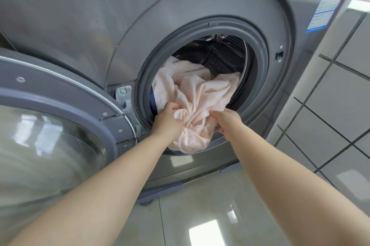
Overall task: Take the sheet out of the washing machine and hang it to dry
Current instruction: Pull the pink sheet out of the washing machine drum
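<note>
The sheet (192, 93) is pale peach, crumpled and bunched, spilling from the drum over the lower rim of the washer (200, 5) mouth. The left grip (167, 120) clutches a fold at its lower left, the right grip (225, 121) pinches a fold at its lower right; between them a wad hangs down past the gasket. The grey washer's door (60, 125) stands open, left of the left grip.
</note>
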